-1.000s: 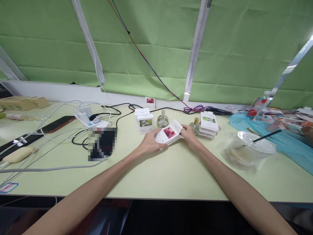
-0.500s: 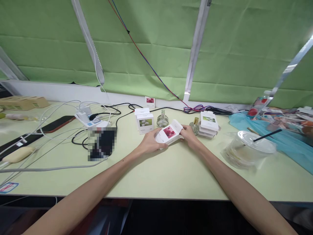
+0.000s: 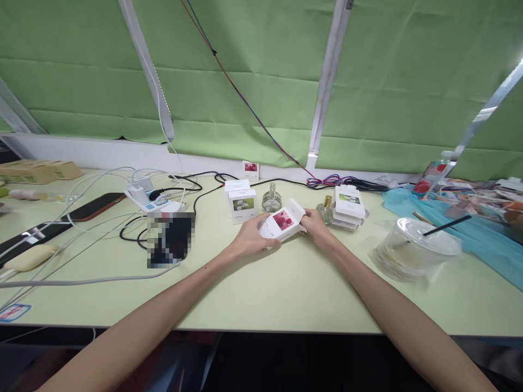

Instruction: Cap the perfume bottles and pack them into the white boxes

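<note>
My left hand (image 3: 254, 237) is closed around a white carton (image 3: 283, 221) with a pink flower picture, holding it tilted above the table. At the carton's right end, my right hand (image 3: 314, 224) has its fingers bunched against the flap; their tips are partly hidden, so what they pinch is unclear. Just behind the carton stands a round glass perfume bottle (image 3: 271, 199). Another bottle with a gold neck (image 3: 326, 204) is beside my right hand. White boxes with a flower picture (image 3: 242, 208) stand to the left, and a stack of flat white boxes (image 3: 349, 206) lies to the right.
A lidded plastic cup with a black straw (image 3: 420, 245) stands on the right, near blue cloth (image 3: 457, 231). Cables, a power strip (image 3: 147, 200) and a blurred-out dark item (image 3: 171, 239) lie on the left. A small card (image 3: 250, 170) leans against the back wall.
</note>
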Demonstrator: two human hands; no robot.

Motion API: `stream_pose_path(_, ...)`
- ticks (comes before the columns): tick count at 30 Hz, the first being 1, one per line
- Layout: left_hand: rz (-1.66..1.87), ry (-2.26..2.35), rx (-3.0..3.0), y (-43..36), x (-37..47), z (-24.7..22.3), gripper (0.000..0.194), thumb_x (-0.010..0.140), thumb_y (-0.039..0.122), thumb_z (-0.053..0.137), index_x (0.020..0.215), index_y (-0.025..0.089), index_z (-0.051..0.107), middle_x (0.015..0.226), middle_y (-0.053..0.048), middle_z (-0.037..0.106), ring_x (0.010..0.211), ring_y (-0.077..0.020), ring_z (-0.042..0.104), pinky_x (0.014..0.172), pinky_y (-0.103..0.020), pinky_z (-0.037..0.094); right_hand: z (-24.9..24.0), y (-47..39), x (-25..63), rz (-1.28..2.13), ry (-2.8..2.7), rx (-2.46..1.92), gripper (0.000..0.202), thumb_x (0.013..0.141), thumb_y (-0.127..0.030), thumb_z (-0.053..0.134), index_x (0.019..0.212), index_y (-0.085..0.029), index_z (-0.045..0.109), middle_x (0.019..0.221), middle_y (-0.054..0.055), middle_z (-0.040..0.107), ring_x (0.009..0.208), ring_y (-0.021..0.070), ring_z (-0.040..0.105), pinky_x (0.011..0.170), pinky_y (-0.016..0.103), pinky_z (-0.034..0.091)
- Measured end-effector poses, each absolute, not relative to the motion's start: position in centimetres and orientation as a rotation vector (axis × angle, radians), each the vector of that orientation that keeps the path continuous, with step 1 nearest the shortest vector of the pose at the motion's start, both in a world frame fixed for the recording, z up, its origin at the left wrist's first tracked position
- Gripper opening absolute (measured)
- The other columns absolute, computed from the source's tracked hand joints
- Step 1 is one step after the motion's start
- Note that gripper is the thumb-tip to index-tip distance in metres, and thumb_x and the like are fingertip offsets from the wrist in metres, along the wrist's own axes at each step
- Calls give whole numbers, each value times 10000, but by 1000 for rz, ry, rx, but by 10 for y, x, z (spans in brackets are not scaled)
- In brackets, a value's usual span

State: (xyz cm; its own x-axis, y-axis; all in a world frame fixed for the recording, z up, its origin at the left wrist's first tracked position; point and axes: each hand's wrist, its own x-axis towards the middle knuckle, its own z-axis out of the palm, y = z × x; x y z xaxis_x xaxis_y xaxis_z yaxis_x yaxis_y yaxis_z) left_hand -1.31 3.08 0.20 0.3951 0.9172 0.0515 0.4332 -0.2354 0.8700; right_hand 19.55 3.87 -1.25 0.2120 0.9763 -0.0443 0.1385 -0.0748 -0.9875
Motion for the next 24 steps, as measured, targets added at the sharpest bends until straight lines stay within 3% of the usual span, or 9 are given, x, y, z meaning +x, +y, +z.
stream_pose_path(24, 732, 1178, 1820, 29, -13, 4, 895, 604, 314, 879, 1424, 174, 547, 1056, -91, 696, 702, -172, 646, 483, -247, 552, -9, 38, 195, 1062, -1085, -1434, 172, 667, -247, 674, 781, -135, 739, 611, 20, 668, 505, 123, 537, 419, 204, 327)
